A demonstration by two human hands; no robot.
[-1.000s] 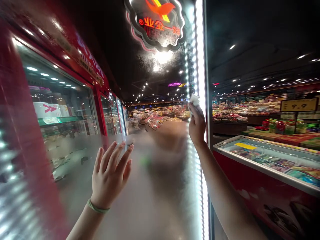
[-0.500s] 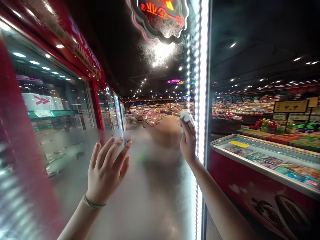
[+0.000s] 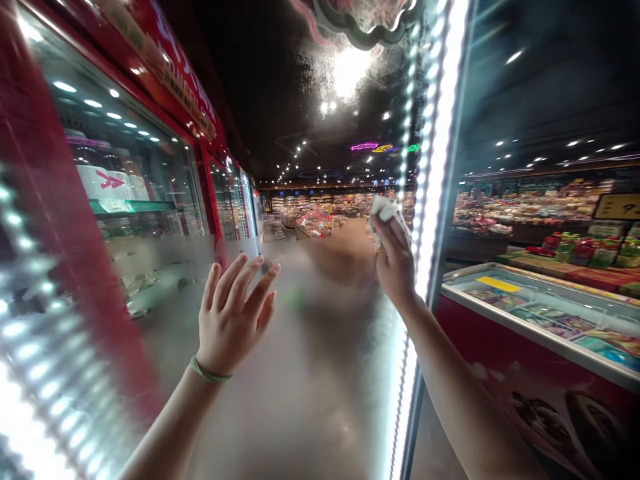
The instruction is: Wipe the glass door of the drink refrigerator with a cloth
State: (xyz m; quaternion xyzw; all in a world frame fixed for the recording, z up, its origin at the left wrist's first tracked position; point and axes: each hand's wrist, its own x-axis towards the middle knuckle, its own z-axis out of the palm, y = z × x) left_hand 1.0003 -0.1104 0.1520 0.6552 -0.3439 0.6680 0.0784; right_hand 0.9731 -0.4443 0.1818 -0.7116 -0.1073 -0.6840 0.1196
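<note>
Fog covers the lower part of a glass door (image 3: 280, 400), while its upper part is clearer with droplets and smears. My left hand (image 3: 230, 320), a green band on its wrist, lies with fingers spread at the fogged area; it holds nothing. A crumpled white tissue (image 3: 385, 208) is gripped in my right hand (image 3: 395, 257), against the glass beside the bright LED strip (image 3: 435, 167) at the door's right edge. Which fingers press on the tissue is partly hidden.
Red glass-fronted coolers (image 3: 200, 200) line the left, with jars (image 3: 105, 167) on a shelf. To the right stands a chest freezer (image 3: 540, 300) of packaged goods, with bottles (image 3: 583, 250) behind it. A wavy-edged sign (image 3: 370, 37) hangs at the top of the glass.
The view has shifted, so the door edge and freezer appear farther right. My right hand with the tissue is slightly higher along the glass. My left hand stays spread.
</note>
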